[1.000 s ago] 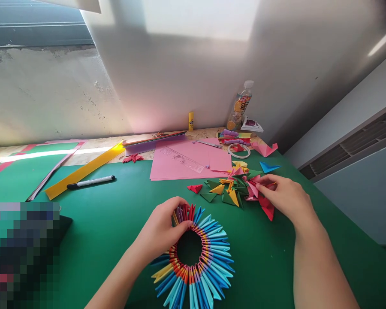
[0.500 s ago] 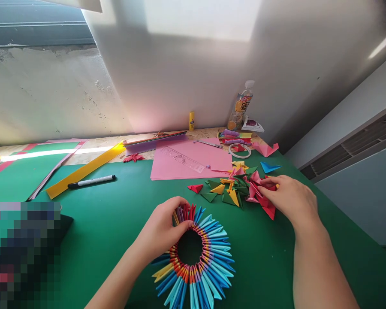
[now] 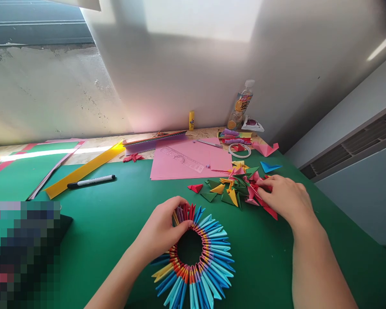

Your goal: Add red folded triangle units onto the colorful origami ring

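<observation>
My left hand (image 3: 165, 225) is closed on the upper left of a ring of interlocked folded paper pieces (image 3: 214, 253), thumb at the inner edge and fingers behind. Its outer points are mostly light and dark blue, with some yellow, red and purple; the inner rows are orange, pink and purple. To the right, my right hand (image 3: 287, 197) is at the edge of a pile of folded paper triangles (image 3: 233, 186) in green, yellow, pink and red. Its thumb and fingers are closed around a red folded paper triangle (image 3: 266, 188), partly hidden by the hand.
Pink paper sheets (image 3: 180, 165) lie behind, with a clear ruler (image 3: 183, 159) on them. A marker (image 3: 91, 181) and yellow paper strip (image 3: 83, 174) lie left. Along the wall stand a glue stick (image 3: 191, 121) and bottle (image 3: 241, 105); a white tape ring (image 3: 239, 150) lies nearby.
My right hand has shifted slightly left among the red pieces, and a red piece beneath it has turned a little. My left hand and the ring are nearly unchanged.
</observation>
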Demonstrator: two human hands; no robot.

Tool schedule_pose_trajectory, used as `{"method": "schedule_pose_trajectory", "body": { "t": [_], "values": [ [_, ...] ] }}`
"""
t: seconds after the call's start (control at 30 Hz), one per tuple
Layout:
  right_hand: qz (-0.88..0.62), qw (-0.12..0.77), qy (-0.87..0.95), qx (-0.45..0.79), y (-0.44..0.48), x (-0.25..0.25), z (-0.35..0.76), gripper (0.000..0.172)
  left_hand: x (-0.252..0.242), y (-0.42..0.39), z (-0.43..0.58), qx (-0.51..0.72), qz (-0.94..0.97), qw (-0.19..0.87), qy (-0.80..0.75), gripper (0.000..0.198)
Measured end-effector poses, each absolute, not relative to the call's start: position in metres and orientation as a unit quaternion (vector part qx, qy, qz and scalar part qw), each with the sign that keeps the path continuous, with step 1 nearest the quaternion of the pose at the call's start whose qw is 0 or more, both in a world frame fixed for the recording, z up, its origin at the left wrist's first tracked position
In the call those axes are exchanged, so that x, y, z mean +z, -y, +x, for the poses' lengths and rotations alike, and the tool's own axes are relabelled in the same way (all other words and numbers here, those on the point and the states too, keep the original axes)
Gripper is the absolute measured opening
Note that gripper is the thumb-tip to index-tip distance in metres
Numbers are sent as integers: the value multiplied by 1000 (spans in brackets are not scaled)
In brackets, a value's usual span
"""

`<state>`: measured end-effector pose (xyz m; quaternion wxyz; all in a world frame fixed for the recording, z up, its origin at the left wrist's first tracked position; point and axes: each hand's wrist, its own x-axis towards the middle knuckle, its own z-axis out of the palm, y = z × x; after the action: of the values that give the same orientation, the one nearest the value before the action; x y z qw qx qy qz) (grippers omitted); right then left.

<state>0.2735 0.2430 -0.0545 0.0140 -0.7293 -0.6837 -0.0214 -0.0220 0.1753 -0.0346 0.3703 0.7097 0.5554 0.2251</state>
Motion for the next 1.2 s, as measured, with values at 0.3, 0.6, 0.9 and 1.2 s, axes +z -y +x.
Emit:
{"method": "schedule_pose_trajectory", "body": {
  "t": [0.3,0.6,0.9,1.2],
  "values": [
    [-733,157,655,-100,-243,-58,274,26,-33,-175,-22,227,708,371,-557,15],
    [-685,463,562,31,-240,-53,251,21,-34,-175,-22,230,709,366,-557,15],
    [-478,555,460,501,-227,-54,196,22,-33,-175,-22,231,710,367,-555,15],
    [-429,501,510,552,-218,-56,178,13,-32,-175,-21,230,708,368,-557,16]
  ]
}}
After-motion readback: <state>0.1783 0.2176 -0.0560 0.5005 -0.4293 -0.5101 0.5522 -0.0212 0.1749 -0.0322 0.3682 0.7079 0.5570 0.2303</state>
